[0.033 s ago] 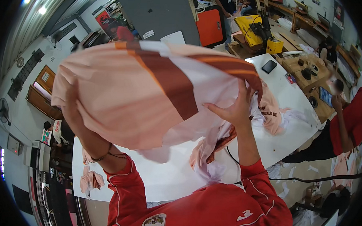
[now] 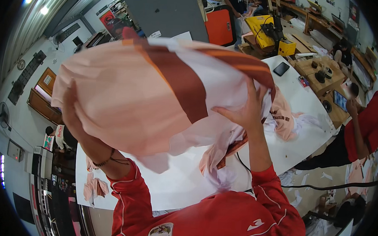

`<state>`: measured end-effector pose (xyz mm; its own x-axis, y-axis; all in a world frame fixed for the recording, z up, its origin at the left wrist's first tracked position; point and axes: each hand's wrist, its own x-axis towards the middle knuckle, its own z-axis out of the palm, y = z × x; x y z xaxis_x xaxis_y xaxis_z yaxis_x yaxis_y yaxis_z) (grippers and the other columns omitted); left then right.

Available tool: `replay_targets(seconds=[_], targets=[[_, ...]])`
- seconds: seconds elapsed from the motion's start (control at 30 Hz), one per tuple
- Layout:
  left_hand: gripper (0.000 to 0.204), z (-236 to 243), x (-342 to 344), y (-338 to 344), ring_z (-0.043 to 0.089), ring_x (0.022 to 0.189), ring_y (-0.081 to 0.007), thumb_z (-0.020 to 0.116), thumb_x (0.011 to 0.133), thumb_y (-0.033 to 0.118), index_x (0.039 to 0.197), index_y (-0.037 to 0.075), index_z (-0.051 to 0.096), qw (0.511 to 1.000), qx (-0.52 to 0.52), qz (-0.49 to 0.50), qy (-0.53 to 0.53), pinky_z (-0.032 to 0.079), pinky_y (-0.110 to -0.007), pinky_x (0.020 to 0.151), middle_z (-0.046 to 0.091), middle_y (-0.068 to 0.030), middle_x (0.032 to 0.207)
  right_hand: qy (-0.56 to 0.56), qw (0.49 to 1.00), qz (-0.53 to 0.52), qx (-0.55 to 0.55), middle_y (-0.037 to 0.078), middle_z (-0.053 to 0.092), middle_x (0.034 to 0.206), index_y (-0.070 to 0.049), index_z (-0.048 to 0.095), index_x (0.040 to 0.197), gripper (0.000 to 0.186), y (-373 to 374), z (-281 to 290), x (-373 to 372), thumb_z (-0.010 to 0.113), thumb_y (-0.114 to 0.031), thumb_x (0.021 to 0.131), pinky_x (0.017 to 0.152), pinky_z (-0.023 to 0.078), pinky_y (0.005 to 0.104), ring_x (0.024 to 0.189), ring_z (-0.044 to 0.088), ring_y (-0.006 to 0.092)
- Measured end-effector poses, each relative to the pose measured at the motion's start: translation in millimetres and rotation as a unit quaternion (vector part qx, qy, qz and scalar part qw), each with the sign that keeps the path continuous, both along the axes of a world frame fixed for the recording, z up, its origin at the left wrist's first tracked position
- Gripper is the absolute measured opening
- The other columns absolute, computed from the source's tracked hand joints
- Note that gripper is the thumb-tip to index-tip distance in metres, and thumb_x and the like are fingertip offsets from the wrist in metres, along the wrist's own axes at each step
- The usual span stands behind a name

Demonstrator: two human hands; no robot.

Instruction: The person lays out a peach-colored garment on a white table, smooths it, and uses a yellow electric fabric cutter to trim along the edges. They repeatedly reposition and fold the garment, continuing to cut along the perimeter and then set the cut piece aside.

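Peach-brown-white cloth [image 2: 156,95] aloft over table [image 2: 276,151], spread between both hands. Left hand [image 2: 71,98] at cloth's edge over table's left part; blurred, cannot tell whether pinching. Right hand [image 2: 249,110] against cloth over table's middle, thumb and forefinger spread wide; other fingers' grip cannot be told. Phone [image 2: 281,69] on table's far right part. Bundle [image 2: 95,187] at table's left end.

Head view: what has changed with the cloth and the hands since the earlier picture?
The cloth has shifted slightly: its top left part rose a little and its lower hanging corner dropped a little. The left hand moved slightly left and up. Nothing was visibly taken hold of or let go. The phone and table stayed put.
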<state>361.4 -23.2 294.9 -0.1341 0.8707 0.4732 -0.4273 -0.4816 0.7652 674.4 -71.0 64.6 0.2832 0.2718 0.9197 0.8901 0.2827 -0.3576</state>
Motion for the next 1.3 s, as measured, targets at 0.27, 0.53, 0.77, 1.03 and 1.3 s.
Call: replay_targets(seconds=[0.27,0.53,0.77,1.03,1.3], targets=[[0.035,25.6,-5.4,-1.5,0.076,0.096,-0.0187,0.062,0.103,0.026,0.124,0.001,0.072,0.983,0.111,0.12,0.087,0.063,-0.033,0.08,0.075,-0.0128,0.113,-0.011,0.988,-0.146,-0.055,0.011,0.065,0.128,-0.015,0.062,0.148,0.082,33.9,-0.3,34.1,0.088,-0.014,0.07,0.103,0.046,0.0422,0.119,0.054,0.0363],[0.046,57.2,-98.4,68.8,0.071,0.111,-0.0229,0.059,0.105,0.027,0.139,-0.004,0.06,0.919,0.195,0.196,0.281,0.06,-0.036,0.092,0.068,-0.0141,0.13,0.261,0.953,0.122,0.09,0.012,0.074,0.115,0.001,0.07,0.13,0.034,39.5,73.7,76.5,0.062,-0.01,0.099,0.094,0.05,0.0315,0.104,0.067,0.0197],[0.072,-26.1,-54.5,124.0,0.043,0.136,-0.035,0.071,0.096,0.028,0.156,0.002,0.041,0.773,0.311,0.426,0.353,0.037,-0.048,0.11,0.05,-0.0194,0.152,0.4,0.866,0.298,0.032,0.002,0.075,0.109,-0.001,0.07,0.134,0.034,42.1,128.1,43.1,0.059,-0.019,0.108,0.089,0.049,0.0248,0.096,0.064,0.0102],[0.072,-93.2,-111.2,162.7,0.041,0.148,-0.0365,0.074,0.088,0.014,0.155,0.01,0.048,0.595,0.264,0.542,0.532,0.033,-0.051,0.117,0.057,-0.0162,0.151,0.119,0.926,0.342,-0.109,0.003,0.075,0.11,0.002,0.068,0.134,0.033,43.8,143.1,30.3,0.068,-0.011,0.103,0.09,0.052,0.0256,0.097,0.067,0.0091],[0.028,-24.7,-212.1,190.7,0.077,0.098,-0.0356,0.063,0.097,0.018,0.122,0.022,0.075,0.583,0.143,0.62,0.505,0.06,-0.045,0.081,0.08,-0.0107,0.109,-0.238,0.935,0.014,-0.263,0.015,0.076,0.109,-0.008,0.072,0.127,0.05,28.0,119.1,69.1,0.082,-0.008,0.079,0.086,0.057,0.0407,0.094,0.073,0.0341]])
